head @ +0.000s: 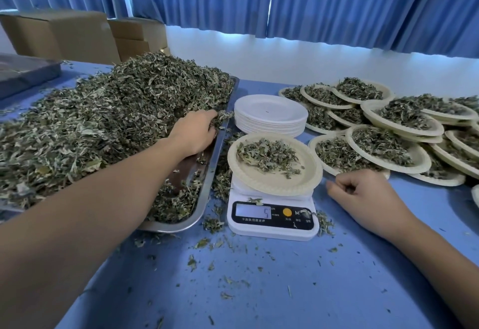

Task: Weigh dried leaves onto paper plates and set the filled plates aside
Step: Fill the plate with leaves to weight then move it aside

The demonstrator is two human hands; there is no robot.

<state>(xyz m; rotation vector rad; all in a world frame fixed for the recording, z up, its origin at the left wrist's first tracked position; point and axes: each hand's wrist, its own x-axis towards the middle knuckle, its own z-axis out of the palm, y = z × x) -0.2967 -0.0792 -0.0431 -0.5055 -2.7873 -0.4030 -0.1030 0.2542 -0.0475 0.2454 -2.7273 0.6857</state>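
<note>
A big heap of dried leaves (108, 111) fills a metal tray (207, 173) on the left. My left hand (194, 134) reaches into the heap's right edge, fingers closed on a pinch of leaves. A paper plate (274, 181) with a small pile of leaves rests on a white digital scale (272, 221) whose display reads 5. My right hand (363, 194) lies on the table just right of the scale, fingers loosely curled with a few leaf bits in them. A stack of empty white plates (269, 118) stands behind the scale. Several filled plates (388, 147) overlap at the right.
Loose leaf crumbs are scattered on the blue tablecloth (259, 289) in front of the scale. Cardboard boxes (77, 35) stand at the back left, a grey flat object (23, 72) at the far left. Blue curtains (311, 4) hang behind the table.
</note>
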